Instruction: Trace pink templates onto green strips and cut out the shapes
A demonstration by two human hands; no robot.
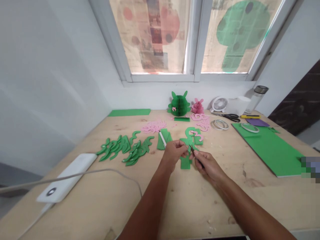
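Note:
Close to the middle of the wooden table, my left hand [176, 151] is closed, thumb and fingers pinched at the edge of a small green paper piece [189, 146]. My right hand [208, 165] is wrapped round a slim dark tool with a pointed tip [198, 161]; its exact kind is partly hidden by the fingers. The tip meets the green paper beside my left fingertips. Under and behind both hands lie green paper cut-outs [185, 163], with a curved pink strip [197, 135] on top. A white pen-like stick [162, 138] rests on folded green paper left of my left hand.
Curved green pieces [136, 153] and pink cut-outs [153, 126] lie leftward. Behind stand green [179, 106] and pink [197, 107] paper figures. At right are tape rolls [220, 124], black-handled scissors [231, 117], a yellow cutter [250, 116] and green sheets [272, 153]. A cabled white power bank [68, 180] sits left.

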